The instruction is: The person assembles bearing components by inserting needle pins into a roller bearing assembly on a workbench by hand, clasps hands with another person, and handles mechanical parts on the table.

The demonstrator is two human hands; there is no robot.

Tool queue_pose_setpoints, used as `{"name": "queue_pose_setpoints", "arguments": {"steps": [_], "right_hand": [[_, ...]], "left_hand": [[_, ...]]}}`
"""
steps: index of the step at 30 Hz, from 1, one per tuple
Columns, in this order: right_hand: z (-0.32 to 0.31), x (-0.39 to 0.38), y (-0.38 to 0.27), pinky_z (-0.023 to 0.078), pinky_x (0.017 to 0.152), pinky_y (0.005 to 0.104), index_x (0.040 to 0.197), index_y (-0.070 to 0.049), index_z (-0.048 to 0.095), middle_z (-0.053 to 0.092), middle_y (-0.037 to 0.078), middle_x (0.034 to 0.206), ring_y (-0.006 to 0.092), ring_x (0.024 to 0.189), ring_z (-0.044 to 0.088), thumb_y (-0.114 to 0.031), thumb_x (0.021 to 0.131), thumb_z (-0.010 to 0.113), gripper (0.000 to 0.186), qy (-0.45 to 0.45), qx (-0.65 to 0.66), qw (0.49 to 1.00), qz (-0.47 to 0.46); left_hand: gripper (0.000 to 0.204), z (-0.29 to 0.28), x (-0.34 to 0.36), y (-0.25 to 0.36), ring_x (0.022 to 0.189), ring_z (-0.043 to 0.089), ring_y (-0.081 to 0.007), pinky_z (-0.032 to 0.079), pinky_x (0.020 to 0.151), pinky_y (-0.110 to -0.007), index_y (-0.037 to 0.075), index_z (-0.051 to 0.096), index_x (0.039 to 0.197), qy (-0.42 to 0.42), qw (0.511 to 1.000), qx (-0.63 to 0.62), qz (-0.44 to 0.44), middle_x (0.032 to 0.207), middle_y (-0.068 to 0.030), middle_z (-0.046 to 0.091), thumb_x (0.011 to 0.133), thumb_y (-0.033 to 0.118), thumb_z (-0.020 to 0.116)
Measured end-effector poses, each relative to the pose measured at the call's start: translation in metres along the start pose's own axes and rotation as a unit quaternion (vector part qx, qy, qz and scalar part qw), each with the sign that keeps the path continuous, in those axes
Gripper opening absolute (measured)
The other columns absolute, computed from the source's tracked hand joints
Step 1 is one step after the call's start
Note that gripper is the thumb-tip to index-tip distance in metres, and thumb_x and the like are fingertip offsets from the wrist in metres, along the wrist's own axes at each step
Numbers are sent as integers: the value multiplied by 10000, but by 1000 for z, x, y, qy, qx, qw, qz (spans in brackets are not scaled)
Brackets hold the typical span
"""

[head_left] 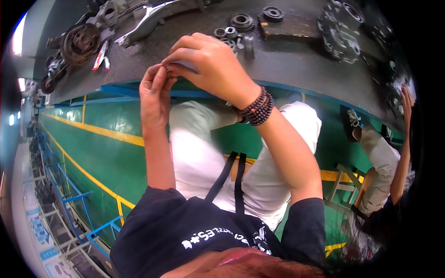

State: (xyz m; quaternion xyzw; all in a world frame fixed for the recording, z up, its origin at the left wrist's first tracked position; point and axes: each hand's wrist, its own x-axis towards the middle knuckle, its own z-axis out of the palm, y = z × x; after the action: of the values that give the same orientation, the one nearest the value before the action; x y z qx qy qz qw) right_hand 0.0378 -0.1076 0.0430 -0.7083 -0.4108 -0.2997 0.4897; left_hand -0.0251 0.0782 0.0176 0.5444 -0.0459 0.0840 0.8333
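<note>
Near the front edge of the dark workbench [296,69], my two hands meet at the fingertips. My left hand [155,95] is closed in a pinch, palm side toward me. From the right, my right hand [211,62] reaches over with thumb and forefinger pressed together against the left fingertips. Whatever sits between the fingers is hidden or too small to name. Dark bead bracelets [258,107] wrap my right wrist. Behind the right hand lie small metal rings [231,32], short metal cylinders [249,45] and a toothed gear [241,21].
Another gear [273,14] rests by a wooden block [287,30]. A cast metal housing [340,32] stands at the right. A rusty round part [80,44] and red-and-white pliers-like handles [102,56] lie at the left. Another person's arm [403,153] reaches the bench at far right.
</note>
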Motion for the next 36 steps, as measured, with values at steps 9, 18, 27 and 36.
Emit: {"name": "queue_pose_setpoints", "arguments": {"steps": [9,18,27,36], "right_hand": [[11,0,-14,529,753,373,886,-85,688,657,54,896,271,879,642,-148,804,714,107,-32,7,999,24],[7,1,-22,516,753,363,894,-93,696,661,51,897,269,872,636,-134,839,703,70,-65,16,996,57],[2,3,-4,513,739,353,912,-98,708,667,59,881,273,853,637,-162,844,702,93,-16,29,998,62],[-2,12,-22,491,708,361,891,-56,657,613,108,816,281,778,603,-68,801,706,103,10,71,994,85]], "left_hand": [[483,-16,-39,12,918,660,-165,529,821,-272,-21,442,1334,105,970,217,41,1055,-132,675,964,196,664],[659,-129,-140,-55,1046,608,-314,453,950,-419,52,456,1394,186,681,703,-92,1006,-50,724,838,259,744],[609,-160,-138,-51,1012,654,-297,442,898,-486,123,519,1365,143,598,770,-171,938,-33,748,807,210,748],[445,-153,-123,-46,989,633,-311,477,877,-425,123,591,1236,144,663,726,-108,930,-26,724,813,131,727]]}}
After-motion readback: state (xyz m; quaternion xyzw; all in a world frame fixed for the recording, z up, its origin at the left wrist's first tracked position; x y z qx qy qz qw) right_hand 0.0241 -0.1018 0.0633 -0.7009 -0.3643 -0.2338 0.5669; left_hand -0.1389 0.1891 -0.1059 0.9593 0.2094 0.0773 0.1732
